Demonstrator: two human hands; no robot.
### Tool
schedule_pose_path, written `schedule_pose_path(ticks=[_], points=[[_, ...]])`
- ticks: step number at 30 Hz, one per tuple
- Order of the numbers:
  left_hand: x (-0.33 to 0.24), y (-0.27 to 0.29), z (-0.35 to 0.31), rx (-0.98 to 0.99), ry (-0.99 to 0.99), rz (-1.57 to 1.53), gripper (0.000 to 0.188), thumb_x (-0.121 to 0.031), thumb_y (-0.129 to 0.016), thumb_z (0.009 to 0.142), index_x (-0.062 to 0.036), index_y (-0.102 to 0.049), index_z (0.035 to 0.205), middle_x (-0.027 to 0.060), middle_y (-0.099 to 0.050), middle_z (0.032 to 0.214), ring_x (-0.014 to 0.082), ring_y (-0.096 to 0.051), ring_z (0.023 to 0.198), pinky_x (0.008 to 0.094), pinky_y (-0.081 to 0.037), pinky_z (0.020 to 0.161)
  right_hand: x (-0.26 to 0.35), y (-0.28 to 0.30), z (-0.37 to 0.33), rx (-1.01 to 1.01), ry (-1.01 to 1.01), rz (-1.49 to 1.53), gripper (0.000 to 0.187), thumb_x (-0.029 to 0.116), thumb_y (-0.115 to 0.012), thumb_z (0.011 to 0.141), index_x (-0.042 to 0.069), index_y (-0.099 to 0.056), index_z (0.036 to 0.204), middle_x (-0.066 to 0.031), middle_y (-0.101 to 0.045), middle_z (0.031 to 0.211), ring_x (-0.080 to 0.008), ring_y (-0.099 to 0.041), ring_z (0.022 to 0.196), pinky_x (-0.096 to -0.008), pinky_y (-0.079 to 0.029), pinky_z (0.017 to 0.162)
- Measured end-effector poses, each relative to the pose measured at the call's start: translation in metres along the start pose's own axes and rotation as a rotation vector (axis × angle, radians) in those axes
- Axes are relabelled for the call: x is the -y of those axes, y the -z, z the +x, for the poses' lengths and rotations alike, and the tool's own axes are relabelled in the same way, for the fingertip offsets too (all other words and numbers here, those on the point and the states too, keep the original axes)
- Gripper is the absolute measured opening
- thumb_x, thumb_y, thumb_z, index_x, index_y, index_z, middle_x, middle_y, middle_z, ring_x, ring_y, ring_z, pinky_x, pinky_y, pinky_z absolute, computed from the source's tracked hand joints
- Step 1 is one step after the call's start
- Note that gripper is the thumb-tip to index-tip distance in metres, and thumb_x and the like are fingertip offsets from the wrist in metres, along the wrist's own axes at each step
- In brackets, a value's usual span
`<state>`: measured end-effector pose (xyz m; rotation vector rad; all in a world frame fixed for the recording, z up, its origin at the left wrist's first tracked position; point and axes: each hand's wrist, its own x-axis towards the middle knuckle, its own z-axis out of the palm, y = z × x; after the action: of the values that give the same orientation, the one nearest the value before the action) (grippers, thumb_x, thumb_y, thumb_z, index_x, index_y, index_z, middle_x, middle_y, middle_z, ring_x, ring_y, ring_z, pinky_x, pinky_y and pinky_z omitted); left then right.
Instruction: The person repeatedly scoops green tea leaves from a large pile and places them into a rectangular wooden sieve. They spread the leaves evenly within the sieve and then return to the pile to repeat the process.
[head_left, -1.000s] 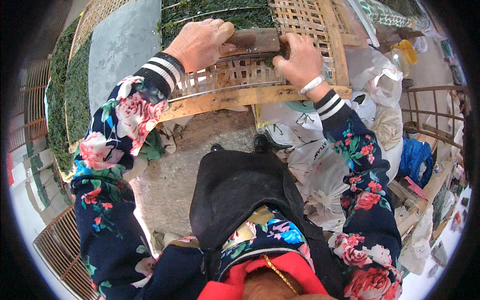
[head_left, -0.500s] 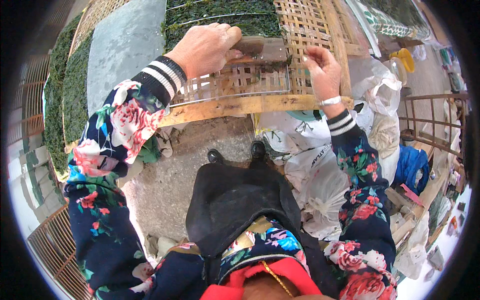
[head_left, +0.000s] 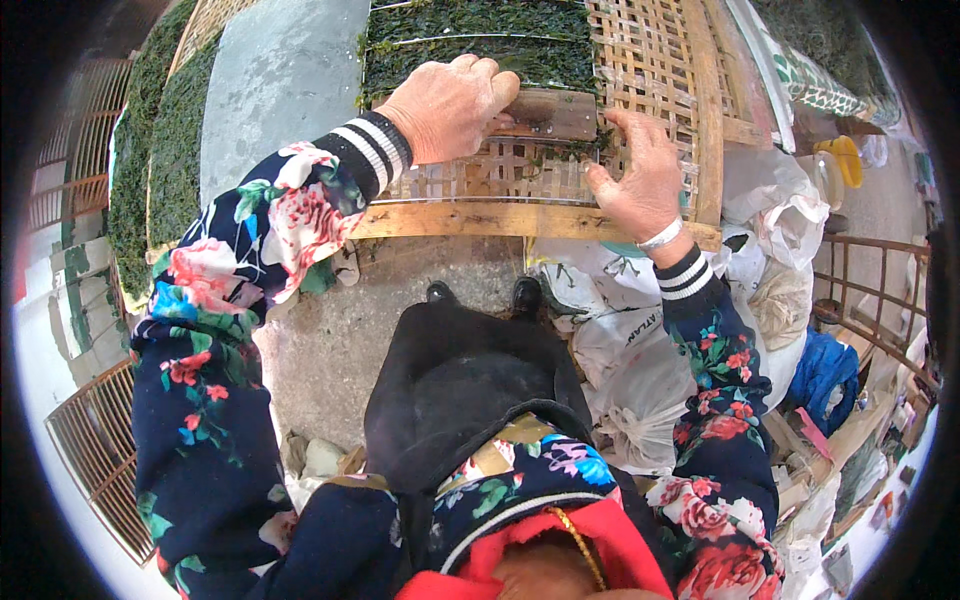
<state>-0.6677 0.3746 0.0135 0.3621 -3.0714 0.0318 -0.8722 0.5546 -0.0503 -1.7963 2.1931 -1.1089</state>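
My left hand (head_left: 445,108) is closed around the left end of a flat wooden block (head_left: 555,114). The block lies along the near edge of a layer of dark green, seaweed-like strands (head_left: 480,62), which thin pale rods or wires cross. All of this rests on a woven bamboo lattice (head_left: 650,60) with a wooden bar (head_left: 470,219) at its front. My right hand (head_left: 645,175) hovers over the lattice just past the block's right end, thumb and fingers apart. A few green strands hang at that end, close to its fingertips.
A smooth grey sheet (head_left: 280,90) lies left of the green layer, with more green-covered panels (head_left: 180,150) beyond it. White plastic sacks (head_left: 640,370) crowd the floor at the right. Farther right are a yellow container (head_left: 847,160), a blue bag (head_left: 825,375) and a rusty metal rack (head_left: 875,270).
The lattice and block sit slightly lower and further right in view. My right hand has come closer to the block's right end, its fingers spreading wider. My left hand keeps its grip.
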Motion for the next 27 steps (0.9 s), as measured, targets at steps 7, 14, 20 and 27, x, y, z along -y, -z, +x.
schedule_pose_path(ticks=[7,14,20,27], points=[[0.015,0.001,0.002,-0.146,-0.086,-0.113,0.031,-0.034,-0.072,0.09,-0.0068,-0.06,0.099,0.0113,-0.066,0.093,0.0323,-0.068,0.093,0.0445,-0.056,0.077,-0.002,-0.002,0.019,0.111,0.003,-0.192,0.049,0.03,-0.079,0.066,0.008,-0.067,0.107,-0.0135,-0.068,0.108,-0.0337,-0.06,0.109,-0.05,-0.049,0.087],[0.036,0.026,-0.014,-0.421,-0.01,-0.272,0.031,-0.026,-0.069,0.095,-0.0029,-0.05,0.088,0.0161,-0.049,0.075,0.0372,-0.054,0.066,0.0435,-0.044,0.06,0.009,0.002,0.051,0.228,-0.229,-0.19,0.066,0.06,-0.084,0.069,0.001,-0.069,0.093,-0.0143,-0.068,0.081,-0.0334,-0.067,0.077,-0.0406,-0.053,0.071],[0.026,0.015,-0.018,-0.374,-0.001,-0.295,0.031,-0.02,-0.082,0.083,-0.0057,-0.058,0.096,0.0141,-0.058,0.084,0.0376,-0.062,0.077,0.0435,-0.05,0.066,-0.001,-0.006,0.065,0.305,-0.301,-0.093,0.075,0.071,-0.076,0.072,0.007,-0.072,0.111,-0.0164,-0.075,0.097,-0.0355,-0.073,0.096,-0.0459,-0.055,0.081],[0.03,0.011,-0.016,-0.453,-0.065,-0.297,0.031,-0.02,-0.082,0.083,-0.0057,-0.06,0.1,0.0133,-0.058,0.084,0.0369,-0.061,0.077,0.0422,-0.05,0.067,0.002,0.003,0.032,-0.131,0.235,-0.312,0.067,0.044,-0.081,0.067,0.013,-0.066,0.125,-0.0123,-0.067,0.116,-0.0287,-0.062,0.113,-0.05,-0.043,0.091]])
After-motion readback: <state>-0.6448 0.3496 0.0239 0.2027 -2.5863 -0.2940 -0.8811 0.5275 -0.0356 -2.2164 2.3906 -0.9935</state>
